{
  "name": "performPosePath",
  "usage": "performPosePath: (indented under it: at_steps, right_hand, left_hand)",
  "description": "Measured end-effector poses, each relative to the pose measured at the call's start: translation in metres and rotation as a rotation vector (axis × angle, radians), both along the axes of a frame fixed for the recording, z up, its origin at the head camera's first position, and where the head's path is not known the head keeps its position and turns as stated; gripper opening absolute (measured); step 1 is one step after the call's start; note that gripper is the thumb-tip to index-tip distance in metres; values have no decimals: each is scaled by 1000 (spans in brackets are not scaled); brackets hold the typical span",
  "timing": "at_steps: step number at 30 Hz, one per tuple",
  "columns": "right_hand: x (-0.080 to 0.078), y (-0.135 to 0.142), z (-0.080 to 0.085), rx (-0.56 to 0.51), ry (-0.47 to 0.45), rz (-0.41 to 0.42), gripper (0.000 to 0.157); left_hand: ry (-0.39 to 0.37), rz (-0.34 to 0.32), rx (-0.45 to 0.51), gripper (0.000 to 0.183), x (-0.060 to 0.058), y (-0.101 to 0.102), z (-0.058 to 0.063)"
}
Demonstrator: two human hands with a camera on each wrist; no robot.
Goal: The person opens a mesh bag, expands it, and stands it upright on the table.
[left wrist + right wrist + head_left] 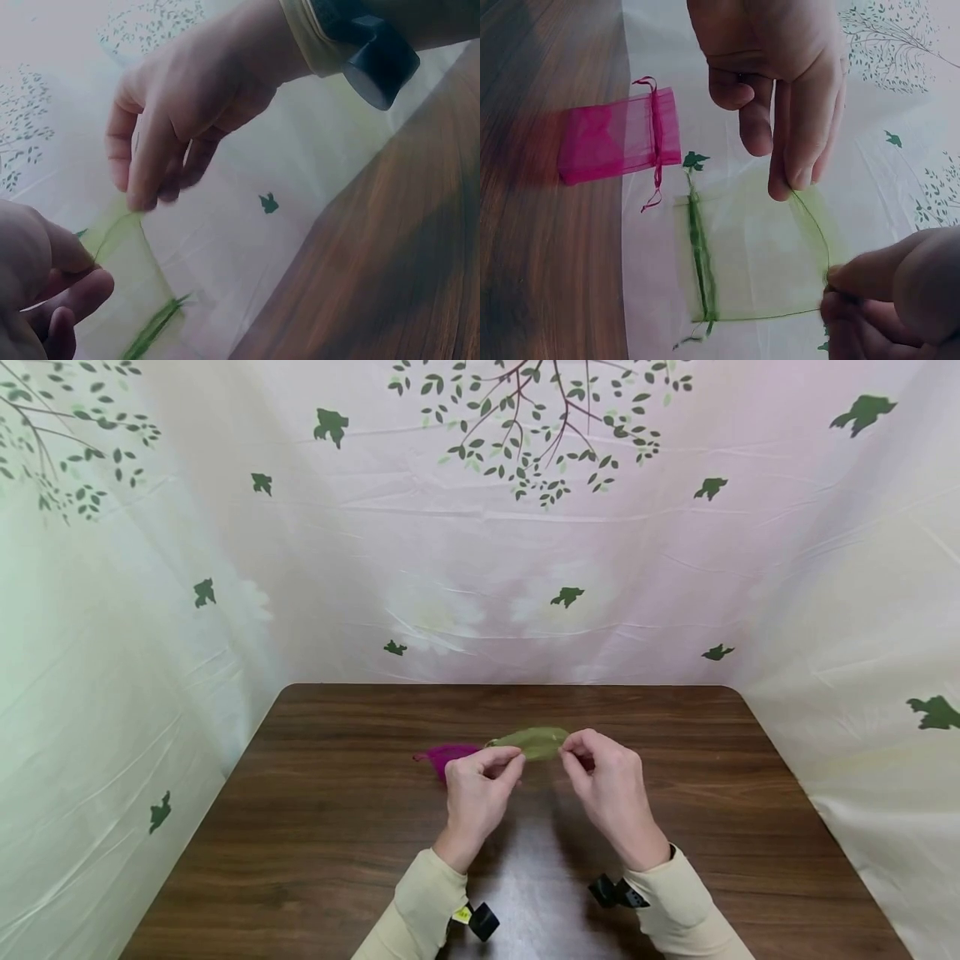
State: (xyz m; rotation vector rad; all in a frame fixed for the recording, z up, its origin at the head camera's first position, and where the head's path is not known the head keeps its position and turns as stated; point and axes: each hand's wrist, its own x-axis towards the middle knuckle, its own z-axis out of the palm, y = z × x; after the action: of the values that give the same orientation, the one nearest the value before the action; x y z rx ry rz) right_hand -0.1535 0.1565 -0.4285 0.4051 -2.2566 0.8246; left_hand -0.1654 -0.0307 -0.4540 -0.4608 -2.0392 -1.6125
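A sheer green drawstring bag [534, 743] is stretched between both hands above the table. My left hand [480, 792] pinches one part of its edge between thumb and fingertips. My right hand [611, 789] pinches the same edge farther right. In the right wrist view, the green drawstring [701, 262] runs across the bag at the end away from the fingers. Behind my left hand, a magenta drawstring bag [444, 758] lies on the table, partly hidden in the head view. Its whole body and ribbon ends show in the right wrist view.
The dark wood-grain table [322, 827] has rounded far corners. Pale cloth [465, 568] printed with leaves and birds hangs behind it and at both sides. Each wrist wears a small black device [483, 922].
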Motion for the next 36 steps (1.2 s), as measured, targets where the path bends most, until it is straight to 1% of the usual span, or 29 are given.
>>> performPosePath:
  at_steps: [3,8,11,14,16,19,24,26,30,34,36]
  right_hand:
    - [1,-1,1,2,17,6,21]
    - [1,-1,2,18,61,-14,20]
    - [1,-1,2,27,77,-26,16]
    - [1,-1,2,27,78,-27,13]
    - [0,-2,3,20,77,-24,12]
    - [0,-2,3,3,78,-7,12]
    - [2,-3,6,-3,71,15,16]
    - [4,-3,7,11,66,11,17]
    - [7,-2,5,47,64,-8,17]
    - [7,-1,3,65,69,-29,21]
    - [6,-1,3,77,72,-41,21]
  left_hand:
    - [77,42,-27,8,-2,1,-1]
    - [240,167,-187,9,-6,2,-3]
    - [286,232,-266,8,-7,2,-3]
    - [294,259,-297,7,-6,2,-3]
    - [297,263,-305,6,-6,2,-2]
    - [302,254,-300,5,-6,2,0]
    - [283,228,-279,7,-6,2,0]
    - [275,221,-272,10,-5,2,-1]
    - [285,218,-284,14,-2,3,-3]
    - [294,226,-317,8,-1,3,-2]
    - [299,241,-334,5,-2,3,-2]
